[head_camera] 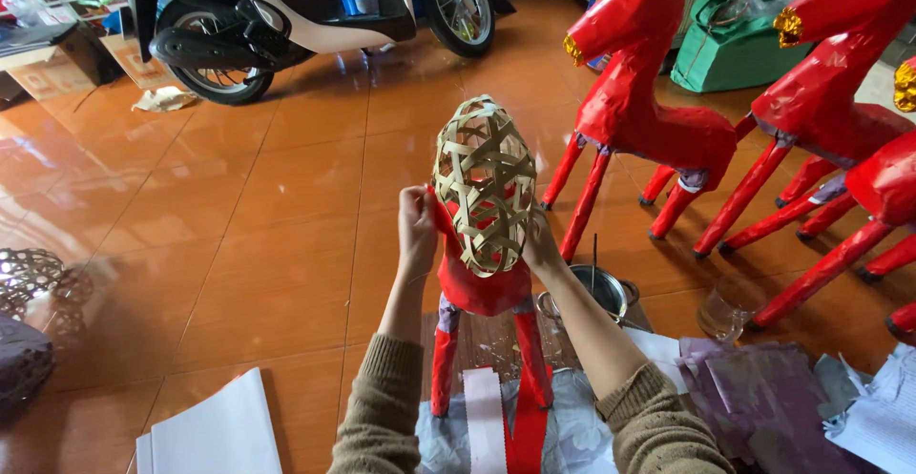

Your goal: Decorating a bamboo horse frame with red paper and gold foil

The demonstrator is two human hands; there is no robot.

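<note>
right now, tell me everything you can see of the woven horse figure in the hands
The horse figure stands upright on the work surface. Its head is a bare lattice of pale woven bamboo strips; the neck, body and legs are already covered in glossy red paper. The left hand pinches red paper at the neck and the right hand steadies the other side.

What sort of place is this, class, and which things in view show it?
Probably a home workshop for paper horse figures: finished red horses stand on a tiled floor, a scooter is parked indoors, and paper sheets lie about.
</note>
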